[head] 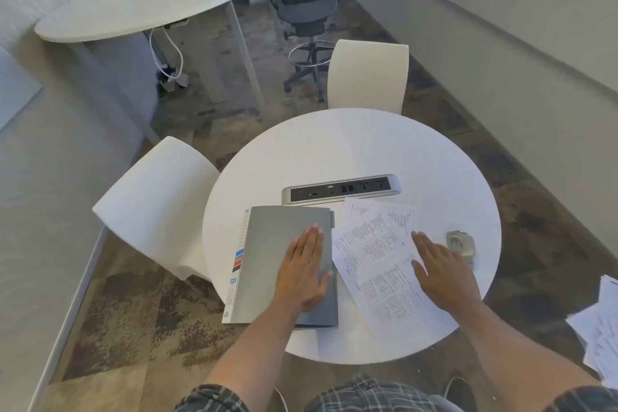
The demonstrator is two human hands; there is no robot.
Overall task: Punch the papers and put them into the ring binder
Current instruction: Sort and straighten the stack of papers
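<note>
Papers (378, 264), printed and fanned out, are spread right of centre on the round white table (351, 150), beside the closed grey ring binder (267, 244). The left hand (306, 273) is laid flat on the binder, fingers extended; the right hand (444, 273) is pressed flat on the papers, nothing gripped. A hole punch (461, 244) is seen just right. White chairs (160, 197) and patterned carpet (133, 328) surround the table.

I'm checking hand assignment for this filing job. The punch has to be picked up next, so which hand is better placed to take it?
The right hand. It lies flat on the printed papers, with the hole punch just beyond its fingers. The left hand rests on the closed ring binder, across the papers from it.
</note>
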